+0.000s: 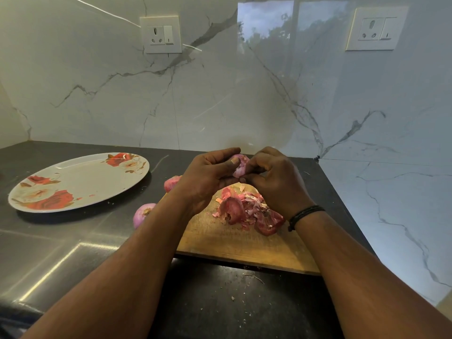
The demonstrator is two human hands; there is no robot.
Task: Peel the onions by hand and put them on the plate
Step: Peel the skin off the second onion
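Lying bare at the left of the bench (73,241), the floral plate (80,184) is unfilled. An onion (239,165) is gripped above the cutting board (244,243) by the left hand (208,182); skin is apparently pinched by the right hand (271,179) fingers (247,171). Torn skin could leave patches unpeeled.

held onion (239,165) mostly hidden by hands; left forearm half-covers two onions.

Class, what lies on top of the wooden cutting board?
A pile of reddish onion skins lies on the cutting board. The forearms cover its left edge and part of its right side.
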